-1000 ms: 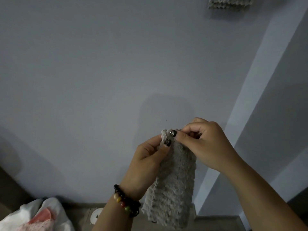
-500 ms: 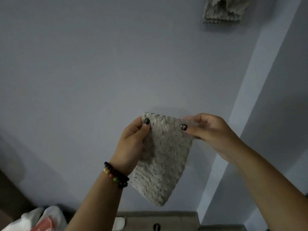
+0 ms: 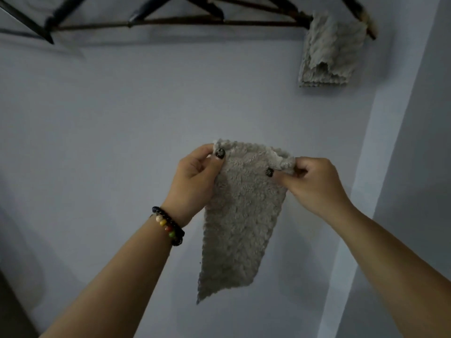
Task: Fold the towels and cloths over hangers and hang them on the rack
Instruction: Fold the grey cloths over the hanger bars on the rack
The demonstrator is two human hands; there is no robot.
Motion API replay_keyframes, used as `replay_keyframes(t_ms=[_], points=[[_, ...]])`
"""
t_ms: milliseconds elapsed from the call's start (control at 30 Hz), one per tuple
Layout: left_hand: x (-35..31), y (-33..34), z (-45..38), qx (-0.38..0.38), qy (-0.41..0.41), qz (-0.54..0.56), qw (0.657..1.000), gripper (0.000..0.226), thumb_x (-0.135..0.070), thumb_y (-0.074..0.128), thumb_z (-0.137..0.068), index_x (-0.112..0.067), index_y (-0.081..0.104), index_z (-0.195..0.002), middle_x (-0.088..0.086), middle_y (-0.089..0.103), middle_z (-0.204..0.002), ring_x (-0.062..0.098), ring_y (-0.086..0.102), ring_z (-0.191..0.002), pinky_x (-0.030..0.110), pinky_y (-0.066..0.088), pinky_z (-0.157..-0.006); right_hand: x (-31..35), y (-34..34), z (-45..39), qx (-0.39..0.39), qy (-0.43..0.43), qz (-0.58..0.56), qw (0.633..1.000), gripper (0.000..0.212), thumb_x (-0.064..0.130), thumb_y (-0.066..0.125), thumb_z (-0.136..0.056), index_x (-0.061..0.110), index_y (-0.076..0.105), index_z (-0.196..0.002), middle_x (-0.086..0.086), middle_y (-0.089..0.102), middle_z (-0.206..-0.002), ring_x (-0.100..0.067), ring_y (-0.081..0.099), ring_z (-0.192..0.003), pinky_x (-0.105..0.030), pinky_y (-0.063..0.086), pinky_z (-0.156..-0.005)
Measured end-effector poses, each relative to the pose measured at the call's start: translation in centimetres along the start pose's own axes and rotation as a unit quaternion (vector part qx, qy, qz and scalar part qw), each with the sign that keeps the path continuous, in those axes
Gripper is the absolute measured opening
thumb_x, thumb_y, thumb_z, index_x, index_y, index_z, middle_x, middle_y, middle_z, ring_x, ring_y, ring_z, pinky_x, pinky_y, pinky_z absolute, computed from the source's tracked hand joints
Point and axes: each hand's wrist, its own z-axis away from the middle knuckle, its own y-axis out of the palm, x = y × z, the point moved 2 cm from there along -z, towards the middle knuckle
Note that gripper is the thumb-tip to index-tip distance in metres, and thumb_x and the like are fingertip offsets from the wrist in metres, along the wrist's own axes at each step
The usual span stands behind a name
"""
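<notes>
- The grey cloth [image 3: 240, 215] hangs in the air in front of the pale wall [image 3: 122, 123], held up by its top edge and drooping to a loose lower corner.
- It looks soft, light and limp — it should drape readily over a bar, and the top corners are the sensible places to hold it.
- The left hand [image 3: 192, 181] pinches the top left corner between thumb and fingers.
- The right hand [image 3: 314, 184] is closed on the top right corner, where the edge curls over.
- Above, dark hangers [image 3: 175, 13] line the top edge of the view — one at the right seemingly carries another folded grey cloth [image 3: 329, 50].
</notes>
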Motion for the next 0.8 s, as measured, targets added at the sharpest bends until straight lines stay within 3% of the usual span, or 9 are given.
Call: replay_keyframes(t_ms=[67,167,233,300,400,467,533,633,800], points=[[-0.9,-0.6,-1.5,0.016,0.037,-0.068,0.997,0.025,-0.032,0.052,-0.096,-0.011,0.064,-0.101,0.032,0.055,-0.070,0.033,0.047,-0.060,0.050,0.043,-0.056,1.3,-0.3,-1.3,-0.024,-0.003,0.027,0.999,0.046,0.032,0.073,-0.082,-0.010,0.059,-0.070,-0.025,0.048,-0.052,-0.019,0.040,-0.043,-0.025,0.030,-0.049],[-2.3,-1.3,-3.7,0.028,0.062,-0.148,0.987,0.039,-0.044,0.052,-0.094,-0.007,0.061,-0.098,0.035,0.057,-0.073,0.044,0.053,-0.059,0.058,0.050,-0.060,2.7,-0.4,-3.2,-0.031,0.037,-0.047,0.998,0.030,0.020,0.061,-0.092,-0.009,0.064,-0.089,-0.011,0.056,-0.045,-0.013,0.047,-0.032,-0.019,0.034,-0.037],[-3.2,-1.7,-5.1,0.030,0.072,-0.176,0.981,0.040,-0.040,0.054,-0.095,-0.001,0.056,-0.087,0.031,0.051,-0.064,0.033,0.046,-0.054,0.059,0.050,-0.061,3.5,0.0,-4.1,-0.026,0.068,-0.143,0.987,0.026,0.017,0.053,-0.097,-0.004,0.059,-0.110,-0.007,0.065,-0.051,-0.017,0.055,-0.036,-0.021,0.038,-0.036],[-3.8,-2.2,-6.5,0.023,0.075,-0.183,0.980,0.040,-0.031,0.057,-0.096,0.001,0.045,-0.074,0.019,0.037,-0.056,0.022,0.037,-0.056,0.059,0.050,-0.063,4.4,0.8,-4.7,-0.034,0.077,-0.222,0.971,0.032,0.015,0.049,-0.099,0.000,0.049,-0.127,-0.008,0.073,-0.068,-0.022,0.067,-0.051,-0.025,0.049,-0.042],[-4.9,-2.7,-8.3,0.000,0.069,-0.161,0.985,0.049,-0.037,0.058,-0.093,0.004,0.041,-0.074,0.015,0.042,-0.063,0.019,0.043,-0.064,0.058,0.052,-0.070,5.8,1.9,-5.2,-0.081,0.017,-0.264,0.961,0.021,0.007,0.052,-0.097,0.007,0.056,-0.117,-0.003,0.075,-0.086,-0.018,0.073,-0.073,-0.028,0.057,-0.064],[-5.5,-2.9,-9.6,-0.011,0.068,-0.145,0.987,0.049,-0.037,0.058,-0.094,0.009,0.047,-0.080,0.016,0.048,-0.069,0.018,0.045,-0.065,0.047,0.052,-0.065,5.9,2.7,-5.4,-0.107,-0.039,-0.247,0.962,0.023,0.003,0.058,-0.092,0.020,0.059,-0.107,0.002,0.074,-0.093,-0.015,0.071,-0.084,-0.036,0.058,-0.077],[-6.1,-3.0,-10.8,-0.015,0.073,-0.132,0.988,0.045,-0.032,0.057,-0.096,0.012,0.051,-0.084,0.014,0.049,-0.071,0.016,0.041,-0.062,0.033,0.040,-0.058,5.7,3.5,-5.8,-0.115,-0.090,-0.230,0.962,0.034,0.002,0.063,-0.089,0.029,0.057,-0.108,0.007,0.072,-0.102,-0.012,0.069,-0.095,-0.039,0.056,-0.084],[-6.6,-3.0,-12.8,-0.002,0.091,-0.098,0.991,0.039,-0.028,0.054,-0.097,0.010,0.060,-0.090,0.024,0.059,-0.077,0.019,0.046,-0.065,0.032,0.038,-0.059,5.3,3.9,-6.8,-0.111,-0.150,-0.206,0.961,0.045,0.002,0.065,-0.087,0.031,0.053,-0.118,0.012,0.067,-0.116,-0.007,0.062,-0.112,-0.026,0.054,-0.087],[-7.4,-2.0,-15.8,0.025,0.127,-0.060,0.990,0.021,-0.015,0.050,-0.099,-0.005,0.068,-0.094,-0.007,0.069,-0.070,0.002,0.061,-0.062,0.013,0.045,-0.057,5.1,3.4,-10.3,-0.114,-0.205,-0.127,0.964,0.058,0.000,0.063,-0.087,0.039,0.045,-0.125,0.028,0.062,-0.116,0.008,0.060,-0.106,-0.008,0.048,-0.081]])
